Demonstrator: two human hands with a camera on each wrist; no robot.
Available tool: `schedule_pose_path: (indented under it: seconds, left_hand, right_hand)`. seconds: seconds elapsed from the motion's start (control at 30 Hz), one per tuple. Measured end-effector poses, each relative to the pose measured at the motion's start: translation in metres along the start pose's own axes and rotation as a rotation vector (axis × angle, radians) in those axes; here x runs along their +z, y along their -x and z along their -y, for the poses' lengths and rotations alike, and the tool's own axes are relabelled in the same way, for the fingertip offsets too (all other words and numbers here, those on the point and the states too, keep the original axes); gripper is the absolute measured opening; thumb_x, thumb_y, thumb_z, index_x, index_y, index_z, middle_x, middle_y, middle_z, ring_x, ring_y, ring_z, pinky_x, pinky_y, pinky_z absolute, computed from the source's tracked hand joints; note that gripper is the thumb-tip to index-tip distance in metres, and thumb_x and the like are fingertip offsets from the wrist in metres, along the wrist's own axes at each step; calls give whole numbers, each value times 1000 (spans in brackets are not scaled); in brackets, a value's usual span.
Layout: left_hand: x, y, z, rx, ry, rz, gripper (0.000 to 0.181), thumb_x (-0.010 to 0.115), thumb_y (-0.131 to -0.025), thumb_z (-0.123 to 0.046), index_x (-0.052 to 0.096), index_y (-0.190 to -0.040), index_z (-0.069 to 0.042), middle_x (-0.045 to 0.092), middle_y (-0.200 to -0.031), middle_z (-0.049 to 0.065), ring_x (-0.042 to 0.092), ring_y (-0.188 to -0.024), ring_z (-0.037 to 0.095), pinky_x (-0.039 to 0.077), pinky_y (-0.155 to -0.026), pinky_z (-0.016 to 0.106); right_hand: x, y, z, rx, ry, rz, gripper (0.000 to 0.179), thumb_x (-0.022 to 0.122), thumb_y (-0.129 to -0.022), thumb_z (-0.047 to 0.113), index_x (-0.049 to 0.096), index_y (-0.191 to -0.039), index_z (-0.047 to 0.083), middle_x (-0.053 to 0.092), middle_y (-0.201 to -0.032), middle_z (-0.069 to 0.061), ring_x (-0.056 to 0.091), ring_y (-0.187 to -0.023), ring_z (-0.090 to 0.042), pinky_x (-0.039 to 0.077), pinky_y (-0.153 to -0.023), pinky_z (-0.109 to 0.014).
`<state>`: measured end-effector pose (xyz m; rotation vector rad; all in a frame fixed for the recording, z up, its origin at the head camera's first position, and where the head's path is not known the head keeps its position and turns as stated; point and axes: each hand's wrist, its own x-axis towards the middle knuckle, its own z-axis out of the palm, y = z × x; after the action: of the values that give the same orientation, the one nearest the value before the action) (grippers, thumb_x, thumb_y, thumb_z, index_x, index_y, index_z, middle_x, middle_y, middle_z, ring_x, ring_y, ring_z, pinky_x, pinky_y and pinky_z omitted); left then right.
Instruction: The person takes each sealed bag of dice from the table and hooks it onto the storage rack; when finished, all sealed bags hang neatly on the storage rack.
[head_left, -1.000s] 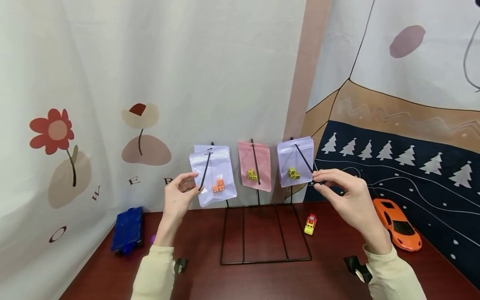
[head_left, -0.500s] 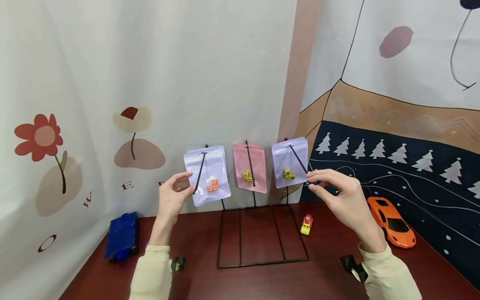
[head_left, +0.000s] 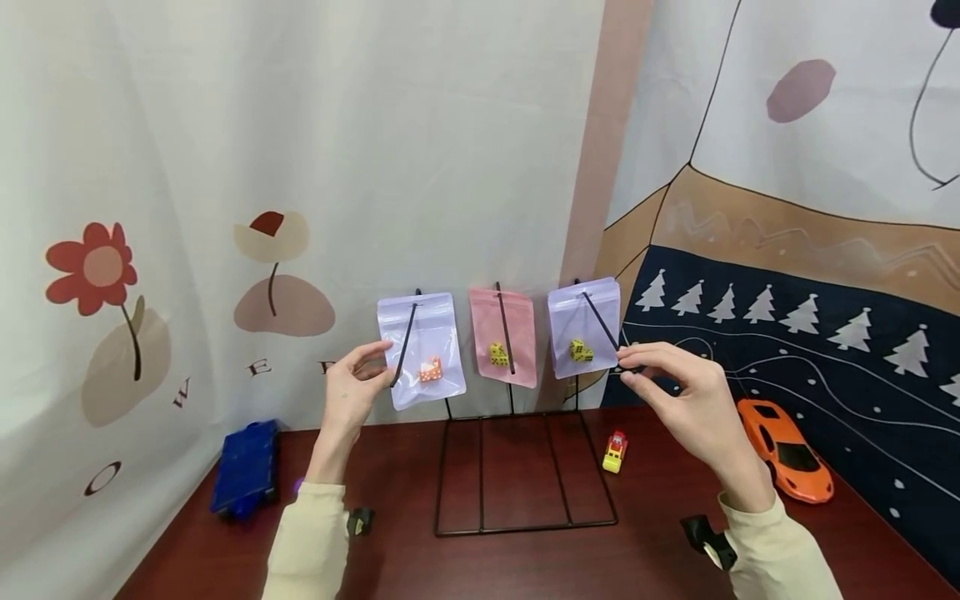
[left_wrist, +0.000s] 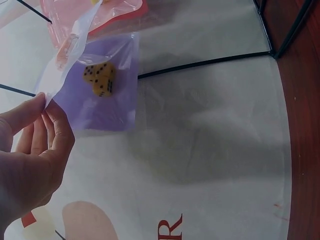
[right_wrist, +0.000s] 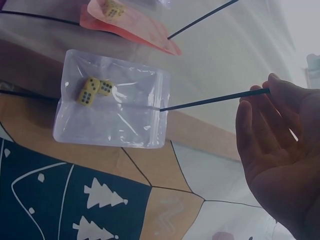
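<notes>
I am seeing the left hand (head_left: 352, 392) pinching the clear lilac dice pouch (head_left: 422, 348); the right hand (head_left: 686, 400) is pinching the black wire peg (head_left: 602, 322) beside the purple pouch (head_left: 583, 327).

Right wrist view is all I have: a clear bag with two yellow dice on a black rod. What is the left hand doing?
Observer: The left hand pinches the edge of the left bag, which hangs on its own rod.
Operator: What's inside it?
Observer: Orange dice.
Operator: The rod my right hand pinches, is it part of a stand?
Observer: Yes, a black wire rack with three rods, standing on the table.
</notes>
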<state>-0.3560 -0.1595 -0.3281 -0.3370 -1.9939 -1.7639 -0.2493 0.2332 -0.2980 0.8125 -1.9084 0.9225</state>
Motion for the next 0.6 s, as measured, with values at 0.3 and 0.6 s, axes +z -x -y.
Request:
schedule_pose_path:
  seconds: [0.3,0.6]
  left_hand:
    - [-5,1,9,16,-11,-17,38,68,-81,11,63,-118,3,63,-108,23,64,-81,7,55,-69,17]
    - [-1,0,18,31,-56,-37,33,71,-82,4,64,-114,5,64,-107,26,65,-89,12,54,-72,15]
  right_hand:
    - [7,-3,-5,-5,-10,21,35,75,-71,-16,71,-97,7,68,-105,-6,61,-99,-8,53,-82,-18]
    - [6,2,-8,-14,4,12,38,76,-68,-18,72,-97,6,68,-104,-7,62,-97,-9,49,-85,-14]
